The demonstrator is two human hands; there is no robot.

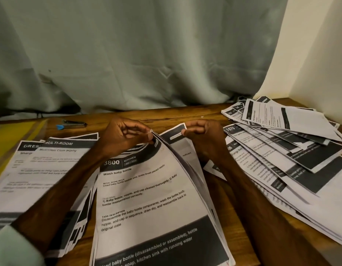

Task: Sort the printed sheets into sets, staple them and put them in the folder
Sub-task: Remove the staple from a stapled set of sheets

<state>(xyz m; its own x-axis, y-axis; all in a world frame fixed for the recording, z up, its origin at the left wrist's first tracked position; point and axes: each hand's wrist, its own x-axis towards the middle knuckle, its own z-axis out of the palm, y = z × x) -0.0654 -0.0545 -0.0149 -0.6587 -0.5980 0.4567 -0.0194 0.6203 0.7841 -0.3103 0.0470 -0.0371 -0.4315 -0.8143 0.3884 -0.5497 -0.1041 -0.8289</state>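
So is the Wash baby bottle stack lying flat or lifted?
Lifted at its far end. The left hand pinches the upper edge of the stack, the right hand pinches a sheet behind it, and the pages bow upward.

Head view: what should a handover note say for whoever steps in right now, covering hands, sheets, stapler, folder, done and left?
Left hand pinches the top corner of lifted pages of the middle stack; right hand pinches the corner of a sheet behind them.
Stapler lies far left on the table, not in hand; yellow folder sits partly under the left pile. Loose sheets spread at right.
Done: some sorting into piles. Left: finish sorting, staple, file.
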